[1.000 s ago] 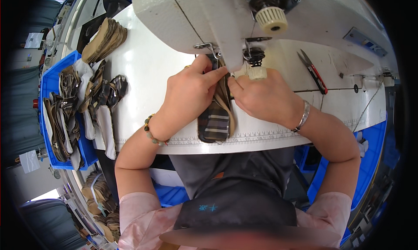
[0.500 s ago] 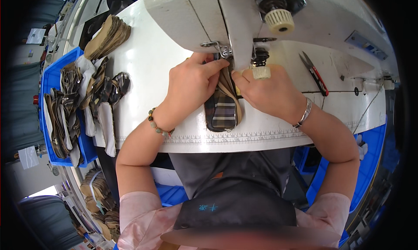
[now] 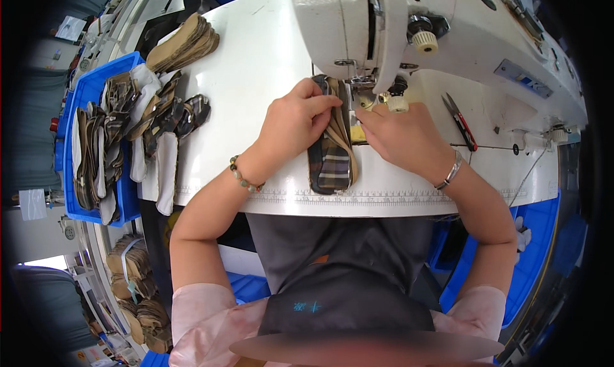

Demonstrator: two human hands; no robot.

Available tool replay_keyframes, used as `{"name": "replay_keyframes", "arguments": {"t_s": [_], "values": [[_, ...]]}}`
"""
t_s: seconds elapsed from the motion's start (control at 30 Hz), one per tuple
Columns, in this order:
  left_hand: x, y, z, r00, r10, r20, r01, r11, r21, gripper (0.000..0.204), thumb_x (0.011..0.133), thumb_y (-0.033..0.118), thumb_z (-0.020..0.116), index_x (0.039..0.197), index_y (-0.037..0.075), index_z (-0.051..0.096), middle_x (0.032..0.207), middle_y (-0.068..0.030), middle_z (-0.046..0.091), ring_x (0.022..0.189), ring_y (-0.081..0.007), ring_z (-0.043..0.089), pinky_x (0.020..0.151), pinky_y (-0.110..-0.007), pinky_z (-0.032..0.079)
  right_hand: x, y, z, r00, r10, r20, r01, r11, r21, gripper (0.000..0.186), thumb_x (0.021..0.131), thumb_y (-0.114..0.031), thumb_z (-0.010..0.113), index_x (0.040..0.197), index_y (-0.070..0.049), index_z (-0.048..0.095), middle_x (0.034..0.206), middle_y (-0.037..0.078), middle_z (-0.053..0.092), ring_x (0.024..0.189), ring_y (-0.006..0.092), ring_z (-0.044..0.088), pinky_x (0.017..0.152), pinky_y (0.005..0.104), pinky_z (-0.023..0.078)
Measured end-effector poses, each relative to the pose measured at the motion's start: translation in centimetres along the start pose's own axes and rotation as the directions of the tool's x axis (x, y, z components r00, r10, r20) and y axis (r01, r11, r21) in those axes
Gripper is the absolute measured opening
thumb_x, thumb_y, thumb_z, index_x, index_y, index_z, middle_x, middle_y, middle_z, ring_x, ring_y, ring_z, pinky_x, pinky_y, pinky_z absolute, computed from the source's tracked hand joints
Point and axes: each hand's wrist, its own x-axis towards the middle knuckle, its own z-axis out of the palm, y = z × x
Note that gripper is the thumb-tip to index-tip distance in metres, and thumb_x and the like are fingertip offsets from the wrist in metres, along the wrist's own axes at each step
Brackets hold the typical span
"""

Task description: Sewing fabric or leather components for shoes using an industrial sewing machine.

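A long plaid fabric piece (image 3: 330, 169) with a tan edge strip lies on the sewing machine's white table, left of the needle area. My left hand (image 3: 295, 119) pinches its upper part between thumb and fingers. On the other side of the presser foot (image 3: 363, 83), my right hand (image 3: 401, 138) is closed, fingertips beside the metal plate with a yellow patch (image 3: 357, 134). Whatever those right fingers hold, if anything, is hidden. A gap separates the right hand from the fabric. Over both hands stands the white sewing machine (image 3: 326, 31).
Red-handled scissors (image 3: 464, 127) lie right of my right hand. At left, a blue bin (image 3: 131, 204) holds several plaid and white pieces, some hanging onto the table. A stack of tan pieces (image 3: 185, 44) sits behind it. A ruler strip (image 3: 384, 199) runs along the front edge.
The fabric piece has come out from beside the needle toward the left with my left hand. My right fingers are now apart from it. The whole view has shifted slightly.
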Motion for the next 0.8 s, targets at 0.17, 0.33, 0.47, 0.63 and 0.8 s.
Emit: {"name": "replay_keyframes", "arguments": {"t_s": [0.17, 0.33, 0.47, 0.63, 0.8], "values": [[-5.8, 2.7, -2.2, 0.996, 0.08, -0.033, -0.072, 0.98, 0.185, 0.028, 0.08, 0.003, 0.075, 0.106, 0.015, 0.076, 0.09, -0.0023, 0.06, 0.064, -0.0162, 0.063, 0.056, -0.031, 0.053, -0.7, -2.1, -2.3, 0.996, 0.062, -0.069, -0.039, 0.957, 0.289, 0.014, 0.089, -0.019, 0.066, 0.092, -0.006, 0.069, 0.07, 0.006, 0.067, 0.056, 0.0243, 0.065, 0.053, 0.0383, 0.048], [-10.2, 6.1, -2.3, 0.95, 0.202, -0.237, -0.143, 0.959, 0.244, 0.041, 0.071, 0.009, 0.073, 0.112, 0.01, 0.074, 0.09, -0.003, 0.059, 0.062, -0.0144, 0.062, 0.05, -0.027, 0.05, -1.7, -6.4, -2.7, 0.934, 0.274, 0.231, -0.345, 0.52, 0.781, 0.036, 0.093, -0.022, 0.07, 0.12, 0.002, 0.067, 0.085, 0.008, 0.074, 0.054, 0.0094, 0.058, 0.052, 0.0272, 0.046], [-11.9, 8.2, -2.6, 0.918, 0.24, -0.316, -0.162, 0.953, 0.254, 0.04, 0.069, 0.009, 0.074, 0.109, 0.009, 0.076, 0.091, -0.0031, 0.062, 0.064, -0.0131, 0.061, 0.051, -0.025, 0.05, -3.1, -9.6, -1.4, 0.885, 0.37, 0.284, -0.346, 0.111, 0.932, 0.033, 0.097, -0.014, 0.065, 0.125, 0.004, 0.063, 0.087, 0.004, 0.071, 0.059, 0.0019, 0.052, 0.052, 0.0207, 0.043], [-13.1, 9.3, -2.5, 0.899, 0.298, -0.32, -0.226, 0.943, 0.244, 0.041, 0.069, 0.008, 0.073, 0.11, 0.011, 0.077, 0.092, -0.0025, 0.062, 0.063, -0.0109, 0.06, 0.051, -0.024, 0.049, -4.8, -11.6, -0.2, 0.875, 0.389, 0.289, -0.308, -0.015, 0.951, 0.028, 0.099, -0.011, 0.062, 0.123, 0.002, 0.065, 0.089, 0.002, 0.07, 0.06, 0.0014, 0.053, 0.053, 0.0183, 0.044], [-13.7, 10.2, -2.3, 0.903, 0.285, -0.323, -0.213, 0.947, 0.239, 0.041, 0.071, 0.008, 0.073, 0.111, 0.011, 0.076, 0.093, -0.0026, 0.062, 0.064, -0.0106, 0.06, 0.051, -0.024, 0.049, -5.9, -12.9, 0.1, 0.869, 0.412, 0.273, -0.311, 0.026, 0.95, 0.023, 0.1, -0.011, 0.059, 0.117, 0.002, 0.066, 0.084, 0.001, 0.067, 0.059, 0.001, 0.053, 0.052, 0.018, 0.044]]}}
